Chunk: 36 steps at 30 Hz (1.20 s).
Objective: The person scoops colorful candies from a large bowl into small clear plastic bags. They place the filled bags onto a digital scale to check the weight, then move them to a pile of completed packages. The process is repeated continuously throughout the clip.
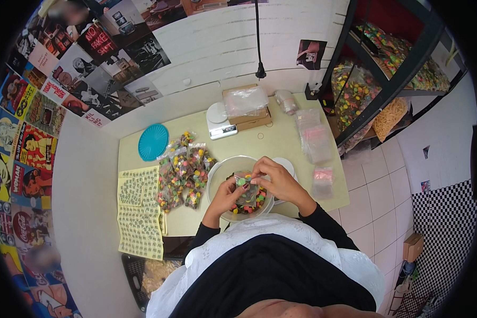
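Both hands hold a small clear zip bag (247,195) partly filled with colourful round candies. My left hand (225,198) grips its left side near the top. My right hand (279,179) pinches the upper right edge with thumb and fingers. The bag is above a round translucent plastic tub (216,173), which contains loose candies (260,202) in yellow, red, green and brown. A round white object (285,163) stands partly hidden behind my right hand. Left of the tub lies a pile of filled candy bags (179,175).
Printed yellow sticker sheets (139,226) hang over the table's front edge. A blue lid (154,142), a white kitchen scale (222,123) and a cardboard box (250,121) stand farther back. Empty zip bags (317,143) lie right, near a dark shelf rack (397,73) with large candy bags.
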Tool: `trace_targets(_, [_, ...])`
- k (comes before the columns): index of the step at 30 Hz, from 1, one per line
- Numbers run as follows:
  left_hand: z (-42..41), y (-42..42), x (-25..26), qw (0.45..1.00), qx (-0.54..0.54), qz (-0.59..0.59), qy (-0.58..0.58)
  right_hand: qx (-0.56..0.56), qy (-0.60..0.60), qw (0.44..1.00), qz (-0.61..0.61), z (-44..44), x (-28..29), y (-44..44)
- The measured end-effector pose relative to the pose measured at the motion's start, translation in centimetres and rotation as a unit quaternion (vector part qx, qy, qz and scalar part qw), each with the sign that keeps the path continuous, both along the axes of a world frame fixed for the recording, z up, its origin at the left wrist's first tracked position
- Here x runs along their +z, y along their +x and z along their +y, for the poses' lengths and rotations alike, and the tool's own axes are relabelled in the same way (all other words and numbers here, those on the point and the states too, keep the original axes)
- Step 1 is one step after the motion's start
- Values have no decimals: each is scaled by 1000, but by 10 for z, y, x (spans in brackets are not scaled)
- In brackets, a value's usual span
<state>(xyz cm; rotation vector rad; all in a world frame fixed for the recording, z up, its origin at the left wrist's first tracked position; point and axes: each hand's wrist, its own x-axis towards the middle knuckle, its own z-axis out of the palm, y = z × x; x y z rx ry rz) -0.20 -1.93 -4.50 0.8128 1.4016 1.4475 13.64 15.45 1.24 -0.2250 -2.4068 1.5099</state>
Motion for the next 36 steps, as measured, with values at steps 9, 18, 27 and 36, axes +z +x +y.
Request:
trace_targets(9, [-2, 5, 2, 1000, 0, 8, 28, 21, 6, 1000, -4, -2, -4, -3])
trace_targets(18, [-8, -13, -10, 977, 160, 139, 15, -202, -92, 974, 41, 41, -26, 4])
trace_targets(27, [-9, -5, -13, 929, 206, 307, -27, -397, 9, 917, -44, 99, -141, 35])
trace_targets(36, [-14, -9, -27, 917, 209, 339, -28, -400, 66, 906, -124, 97, -207, 57])
